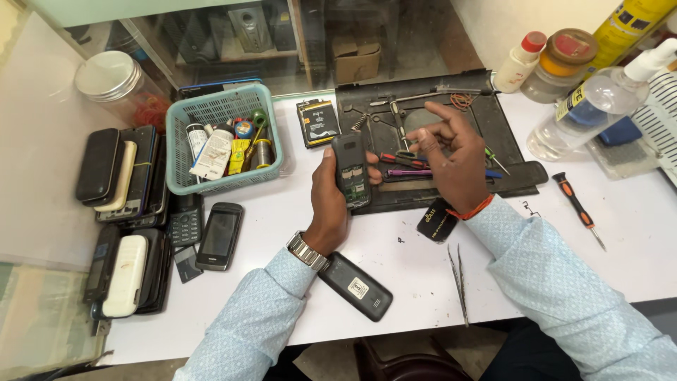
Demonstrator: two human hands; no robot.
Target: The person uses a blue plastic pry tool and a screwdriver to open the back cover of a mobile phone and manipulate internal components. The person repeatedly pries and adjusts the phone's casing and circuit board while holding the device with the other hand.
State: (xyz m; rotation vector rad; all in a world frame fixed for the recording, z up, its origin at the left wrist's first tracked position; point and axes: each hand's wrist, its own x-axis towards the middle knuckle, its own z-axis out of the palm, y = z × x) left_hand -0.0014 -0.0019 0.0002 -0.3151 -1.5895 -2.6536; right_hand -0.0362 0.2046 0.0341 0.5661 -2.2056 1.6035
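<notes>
Black phone [351, 171], back off, gripped upright in left hand [330, 204] over mat's [508, 134] front edge; right hand [451, 152] half-curled, empty-looking — loose grip could drop it, innards exposed.

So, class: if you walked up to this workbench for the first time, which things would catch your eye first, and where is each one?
First, the left hand at the centre, gripping an opened dark phone upright with its insides showing, while the right hand hovers beside it over the black work mat. Next, the teal basket of small bottles and tools to the left. Then the stacks of old phones along the left edge of the white table.
</notes>
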